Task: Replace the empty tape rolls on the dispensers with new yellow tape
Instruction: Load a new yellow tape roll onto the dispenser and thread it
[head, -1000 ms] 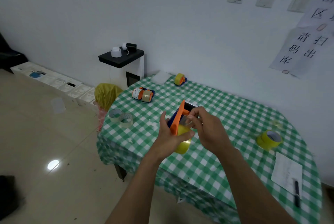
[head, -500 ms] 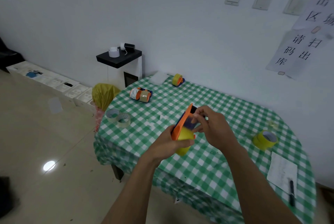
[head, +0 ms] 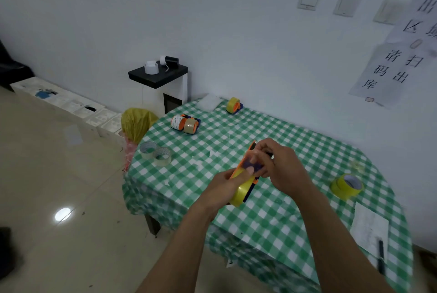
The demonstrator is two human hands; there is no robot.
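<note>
left grip [head: 222, 188]: grasping dispenser [head: 248, 163], yellow tape [head: 240, 195] loaded
right grip [head: 281, 167]: pinching dispenser top
spare roll [head: 346, 186]: on desk [head: 272, 221], 3 o'clock of grips

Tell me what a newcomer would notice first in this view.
First come the two hands at the centre: the left hand grips an orange dispenser loaded with a yellow tape roll, and the right hand pinches its upper end. Next is the green checked tablecloth beneath them, with a loose yellow roll lying near its right edge.
</note>
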